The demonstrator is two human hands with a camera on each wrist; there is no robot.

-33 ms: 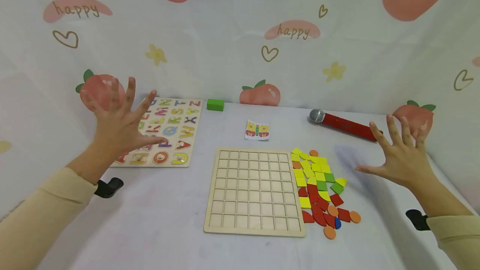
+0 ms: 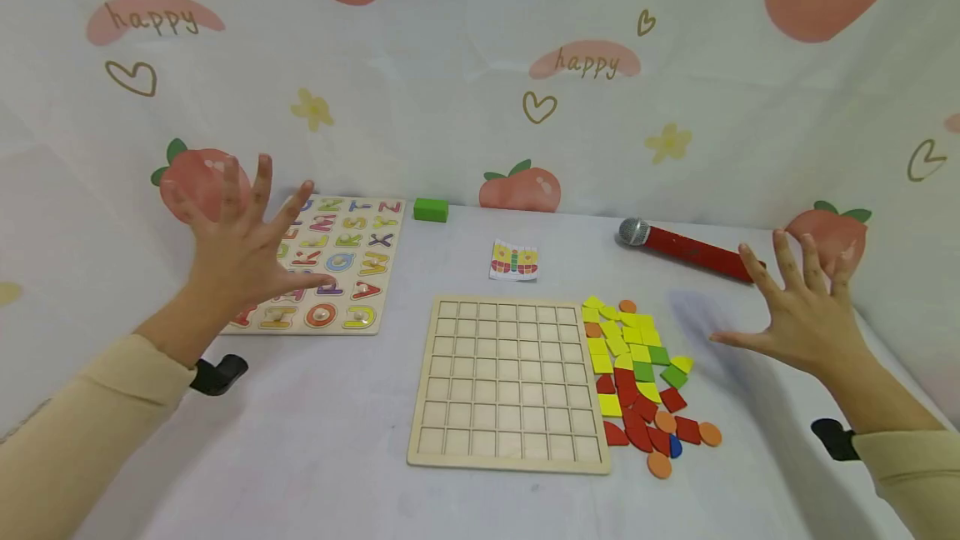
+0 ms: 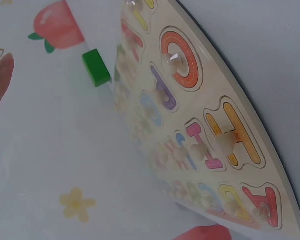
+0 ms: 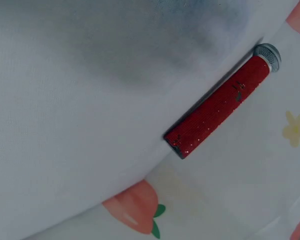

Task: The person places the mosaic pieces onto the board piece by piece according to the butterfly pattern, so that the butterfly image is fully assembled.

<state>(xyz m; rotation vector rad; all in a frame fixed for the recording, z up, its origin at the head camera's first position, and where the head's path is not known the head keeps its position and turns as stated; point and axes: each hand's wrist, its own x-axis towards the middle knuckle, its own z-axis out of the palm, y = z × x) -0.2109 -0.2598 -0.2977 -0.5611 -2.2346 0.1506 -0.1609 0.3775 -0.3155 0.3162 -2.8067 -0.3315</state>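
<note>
My left hand point(image 2: 243, 252) is raised with fingers spread, holding nothing, in front of the wooden alphabet puzzle board point(image 2: 382, 290); it hides part of the letters. Over on the right, my right hand point(image 2: 813, 315) is also spread and holds nothing, near the red microphone point(image 2: 693, 255). Between the hands lies a wooden grid board point(image 2: 510, 467) with bare square cells. Loose flat tiles in yellow, red, green, orange and blue, among them a red tile point(image 2: 687, 430), are scattered along its right side. Above the grid is a small card point(image 2: 514, 261) with a butterfly pattern.
A green block point(image 2: 431, 210) sits at the back beside the alphabet board. Behind everything hangs a white cloth point(image 2: 435, 65) printed with fruit, hearts and flowers. A white cloth point(image 2: 322, 440) covers the table.
</note>
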